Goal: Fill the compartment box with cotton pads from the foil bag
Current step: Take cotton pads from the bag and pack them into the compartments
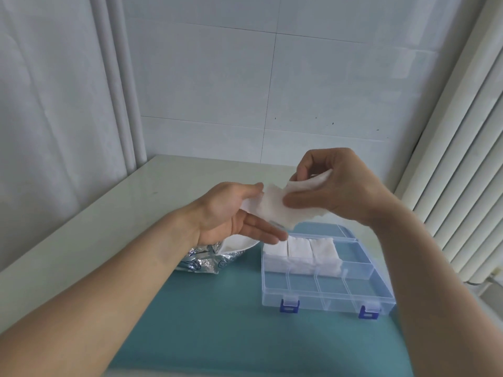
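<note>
1. Both hands hold pads [275,206] in the air above the box's [326,295] far edge; left hand [231,213] pinches one end, right hand [337,186] grips the rest.
2. Box on the mat [217,322], right side; far row filled, near row bare.
3. Bag [202,258] just left of the box, mouth open.
4. Advice: square the stack, then press it flat into a near compartment.
5. Bag print unreadable; no other writing.

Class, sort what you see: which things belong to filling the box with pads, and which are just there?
Belonging: cotton pads in both hands, left hand, right hand, foil bag, compartment box.
Just there: teal mat, radiator, curtain.
</note>
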Demonstrator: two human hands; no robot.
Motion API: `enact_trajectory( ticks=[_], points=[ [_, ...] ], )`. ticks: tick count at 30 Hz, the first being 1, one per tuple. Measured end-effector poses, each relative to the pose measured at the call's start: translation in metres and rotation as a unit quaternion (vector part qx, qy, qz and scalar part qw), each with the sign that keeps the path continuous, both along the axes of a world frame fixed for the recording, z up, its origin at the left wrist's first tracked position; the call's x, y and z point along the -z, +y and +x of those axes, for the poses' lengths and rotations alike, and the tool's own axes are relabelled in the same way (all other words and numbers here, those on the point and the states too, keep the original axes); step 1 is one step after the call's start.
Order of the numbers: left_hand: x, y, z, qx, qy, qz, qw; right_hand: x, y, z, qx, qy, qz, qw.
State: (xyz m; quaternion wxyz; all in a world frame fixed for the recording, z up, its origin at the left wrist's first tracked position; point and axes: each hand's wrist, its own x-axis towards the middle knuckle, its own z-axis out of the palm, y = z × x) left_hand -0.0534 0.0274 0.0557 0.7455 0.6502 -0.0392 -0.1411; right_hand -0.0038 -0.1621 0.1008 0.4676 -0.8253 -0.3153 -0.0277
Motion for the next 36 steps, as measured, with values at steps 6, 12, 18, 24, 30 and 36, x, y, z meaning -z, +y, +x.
enact_trajectory(
  ticks=[6,12,18,24,30,36],
  points=[
    [0.003,-0.005,-0.002,0.083,0.031,0.042,0.995,0.003,0.005,-0.004,-0.036,0.003,-0.052,0.998],
    [0.006,-0.006,0.000,0.074,0.006,0.074,0.994,0.016,0.015,-0.001,0.006,0.061,-0.012,0.998],
    [0.004,-0.006,-0.002,0.076,0.004,0.075,0.994,0.023,0.018,0.008,0.053,0.095,-0.058,0.992],
    [0.000,-0.005,-0.002,0.043,-0.041,0.046,0.997,0.029,0.007,0.017,0.044,0.136,-0.001,0.990],
    [0.011,-0.017,0.004,-0.232,-0.181,0.134,0.946,0.033,0.011,0.021,0.014,0.202,0.144,0.969],
    [0.010,-0.009,0.011,-0.209,-0.164,0.082,0.961,0.024,0.003,0.022,-0.083,0.206,0.169,0.960]
  ],
)
